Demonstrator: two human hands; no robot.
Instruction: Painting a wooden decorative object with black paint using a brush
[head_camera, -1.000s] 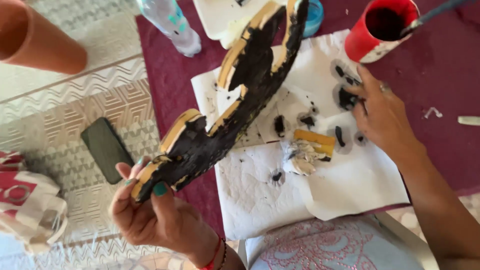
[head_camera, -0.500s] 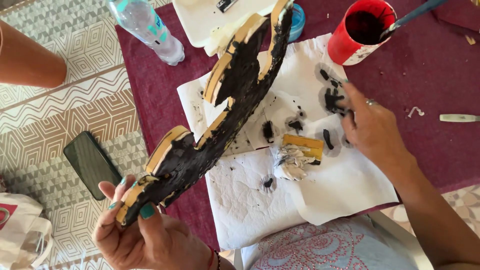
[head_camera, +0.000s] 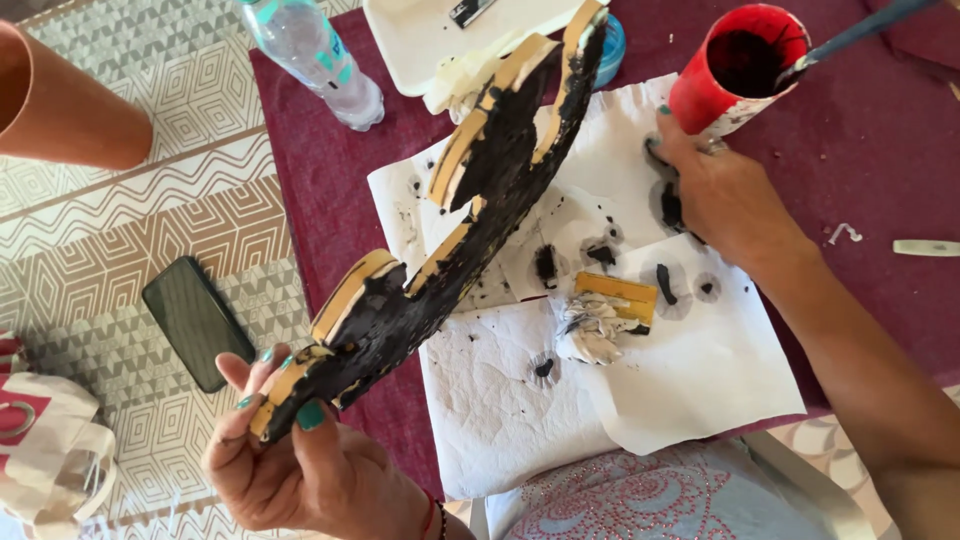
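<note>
Head view. The left hand is gripping the near, lower end of a long curved wooden cut-out, its face coated in black paint and its raw edges showing pale wood. Thumb and fingers with teal nails are pinching that end from both sides, so the hand is clenched on the piece. The long axis of the cut-out is running diagonally, from the left hand at lower left up and away toward the upper right, where its far tip is overlapping a white tray and a blue lid. The piece is being held raised and tilted above the paper towels, not lying on them.

The right hand is resting palm down on the stained paper towels, fingers pointing away toward a red paint cup that is standing just beyond the fingertips; whether they are touching the cup cannot be told. This hand is grasping nothing. A brush handle is leaning out of the cup toward the upper right. The right hand is the nearer to cup and brush; the cut-out's upper part is lying just to its left.

Between the hands, a small paint-smeared wooden block and a crumpled wad are lying on the towels. A clear water bottle, a dark phone and a terracotta pot are lying to the left.
</note>
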